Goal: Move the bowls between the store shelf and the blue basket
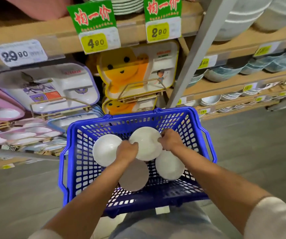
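Inside the blue basket [187, 118], the left hand [127, 150] and right hand [170, 139] pinch one white bowl [145, 144] by opposite rims; a slip could knock it onto the bowls [169, 165] beneath.

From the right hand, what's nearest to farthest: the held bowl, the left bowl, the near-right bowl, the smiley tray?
1. Held bowl, gripped by the right hand.
2. Near-right bowl, just beneath that hand.
3. Left bowl, on the left side of the basket.
4. Smiley tray, far up ahead.
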The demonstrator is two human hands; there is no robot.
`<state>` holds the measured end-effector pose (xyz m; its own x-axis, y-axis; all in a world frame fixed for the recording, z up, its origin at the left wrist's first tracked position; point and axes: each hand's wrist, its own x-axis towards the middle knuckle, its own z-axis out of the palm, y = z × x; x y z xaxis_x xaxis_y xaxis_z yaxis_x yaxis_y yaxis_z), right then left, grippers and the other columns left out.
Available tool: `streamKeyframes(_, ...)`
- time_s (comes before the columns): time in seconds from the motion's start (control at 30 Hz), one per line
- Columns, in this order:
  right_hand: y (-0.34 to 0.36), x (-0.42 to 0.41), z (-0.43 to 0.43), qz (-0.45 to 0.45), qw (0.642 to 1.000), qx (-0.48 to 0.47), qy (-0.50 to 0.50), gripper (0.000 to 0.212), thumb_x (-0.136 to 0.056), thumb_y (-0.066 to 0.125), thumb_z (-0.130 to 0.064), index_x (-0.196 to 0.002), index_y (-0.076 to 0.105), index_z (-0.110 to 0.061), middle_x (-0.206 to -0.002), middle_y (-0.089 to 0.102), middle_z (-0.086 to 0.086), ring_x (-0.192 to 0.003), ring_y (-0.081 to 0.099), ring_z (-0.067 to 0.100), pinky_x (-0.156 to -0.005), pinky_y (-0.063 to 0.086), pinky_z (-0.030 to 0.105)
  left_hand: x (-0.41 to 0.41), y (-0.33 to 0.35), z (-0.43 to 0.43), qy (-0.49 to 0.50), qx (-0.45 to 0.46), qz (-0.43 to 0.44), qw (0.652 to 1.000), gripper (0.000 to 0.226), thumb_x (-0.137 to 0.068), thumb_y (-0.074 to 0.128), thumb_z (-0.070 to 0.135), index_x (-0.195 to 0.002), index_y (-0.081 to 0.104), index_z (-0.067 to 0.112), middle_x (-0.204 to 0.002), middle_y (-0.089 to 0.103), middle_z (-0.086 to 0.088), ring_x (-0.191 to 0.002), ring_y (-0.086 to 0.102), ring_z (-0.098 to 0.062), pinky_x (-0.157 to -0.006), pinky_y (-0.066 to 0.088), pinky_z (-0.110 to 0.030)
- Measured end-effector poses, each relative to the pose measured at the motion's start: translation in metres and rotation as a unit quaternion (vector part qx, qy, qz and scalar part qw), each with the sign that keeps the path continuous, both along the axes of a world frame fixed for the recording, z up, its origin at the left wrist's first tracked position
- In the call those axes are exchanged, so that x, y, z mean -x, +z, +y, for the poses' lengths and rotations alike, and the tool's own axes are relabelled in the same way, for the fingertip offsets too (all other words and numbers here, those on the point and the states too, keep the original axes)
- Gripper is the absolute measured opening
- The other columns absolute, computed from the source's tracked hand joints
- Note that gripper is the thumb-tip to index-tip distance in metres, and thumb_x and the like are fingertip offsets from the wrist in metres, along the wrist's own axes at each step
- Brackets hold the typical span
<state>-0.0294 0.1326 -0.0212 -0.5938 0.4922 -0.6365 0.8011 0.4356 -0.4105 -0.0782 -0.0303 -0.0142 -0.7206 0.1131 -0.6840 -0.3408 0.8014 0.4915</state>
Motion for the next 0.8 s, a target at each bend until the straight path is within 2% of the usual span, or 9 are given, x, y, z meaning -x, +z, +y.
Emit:
streamKeyframes(0.1, 0.029, -0.007, 0.007, 0.025, 1.000, 0.001, -0.015, 0.013, -0.081, 0.064, -0.018, -0.089, 0.068, -0.008, -0.092, 0.070, 0.012, -0.086, 0.065, 0.027, -0.068, 0.044, 0.026, 0.000, 0.027, -0.005, 0.009, -0.049, 0.030, 0.998, 0.023, -0.090, 0.050, 0.022, -0.088, 0.063, 0.004, -0.092, 0.065, -0.014, -0.095, 0.061, -0.035, -0.069, 0.039, -0.032)
streamKeyframes(0.2, 0.060, -0.018, 0.013, 0.072, 0.997, 0.013, -0.038, 0.004, -0.076, 0.067, -0.014, -0.077, 0.064, -0.012, -0.081, 0.070, 0.010, -0.079, 0.068, 0.027, -0.069, 0.054, 0.034, -0.002, 0.059, -0.006, -0.006, -0.099, 0.061, 0.993, 0.022, -0.089, 0.050, 0.016, -0.080, 0.062, 0.000, -0.092, 0.067, -0.022, -0.095, 0.061, -0.039, -0.071, 0.041, -0.036)
streamKeyframes(0.27, 0.083, -0.027, 0.020, 0.116, 0.992, 0.011, -0.053, 0.008, -0.073, 0.068, -0.012, -0.069, 0.061, -0.013, -0.074, 0.068, 0.010, -0.077, 0.068, 0.029, -0.072, 0.058, 0.041, -0.007, 0.080, -0.002, -0.011, -0.125, 0.080, 0.989, 0.020, -0.088, 0.050, 0.014, -0.082, 0.063, 0.000, -0.090, 0.066, -0.023, -0.091, 0.060, -0.040, -0.074, 0.045, -0.042)
streamKeyframes(0.33, 0.105, -0.039, 0.031, 0.152, 0.986, 0.010, -0.066, 0.013, -0.072, 0.070, -0.013, -0.065, 0.060, -0.015, -0.067, 0.065, 0.003, -0.073, 0.066, 0.026, -0.064, 0.055, 0.033, -0.016, 0.101, 0.005, -0.021, -0.142, 0.100, 0.985, 0.017, -0.086, 0.050, 0.012, -0.076, 0.061, 0.004, -0.077, 0.061, -0.012, -0.078, 0.056, -0.032, -0.068, 0.042, -0.039)
streamKeyframes(0.43, 0.138, -0.059, 0.052, 0.189, 0.979, -0.006, -0.082, 0.011, -0.074, 0.072, -0.018, -0.068, 0.063, -0.016, -0.067, 0.063, -0.001, -0.067, 0.059, 0.018, -0.058, 0.046, 0.025, -0.034, 0.126, 0.020, -0.014, -0.182, 0.122, 0.976, 0.011, -0.087, 0.051, 0.011, -0.088, 0.060, 0.005, -0.082, 0.059, -0.006, -0.079, 0.054, -0.025, -0.071, 0.045, -0.037)
streamKeyframes(0.53, 0.168, -0.088, 0.075, 0.227, 0.963, 0.059, -0.131, 0.006, -0.076, 0.071, -0.015, -0.074, 0.066, -0.011, -0.072, 0.067, 0.006, -0.062, 0.065, 0.017, -0.060, 0.058, 0.033, -0.058, 0.149, 0.044, 0.020, -0.231, 0.140, 0.962, 0.013, -0.088, 0.051, 0.009, -0.100, 0.056, 0.007, -0.095, 0.060, -0.007, -0.090, 0.057, -0.025, -0.082, 0.049, -0.045)
streamKeyframes(0.63, 0.199, -0.124, 0.104, 0.263, 0.949, 0.092, -0.146, 0.008, -0.079, 0.069, -0.012, -0.078, 0.068, -0.004, -0.065, 0.063, 0.005, -0.046, 0.059, 0.006, -0.045, 0.051, 0.020, -0.087, 0.171, 0.079, 0.047, -0.301, 0.132, 0.943, 0.020, -0.090, 0.051, 0.009, -0.094, 0.054, 0.028, -0.100, 0.059, 0.002, -0.093, 0.058, -0.020, -0.079, 0.050, -0.042)
streamKeyframes(0.73, 0.228, -0.167, 0.136, 0.300, 0.932, 0.126, -0.162, 0.017, -0.082, 0.066, -0.008, -0.065, 0.063, -0.008, -0.055, 0.062, 0.006, -0.041, 0.058, 0.010, -0.043, 0.049, 0.021, -0.121, 0.186, 0.115, 0.045, -0.400, 0.061, 0.913, 0.026, -0.090, 0.052, 0.013, -0.109, 0.054, 0.031, -0.118, 0.057, -0.002, -0.104, 0.057, -0.020, -0.071, 0.055, -0.035)
streamKeyframes(0.8, 0.243, -0.200, 0.159, 0.319, 0.923, 0.139, -0.166, 0.016, -0.082, 0.065, -0.007, -0.066, 0.064, -0.009, -0.053, 0.063, 0.008, -0.044, 0.060, 0.014, -0.049, 0.051, 0.027, -0.145, 0.193, 0.140, 0.034, -0.445, -0.024, 0.895, 0.037, -0.090, 0.053, 0.017, -0.125, 0.051, 0.030, -0.124, 0.057, -0.004, -0.112, 0.059, -0.026, -0.070, 0.057, -0.034)
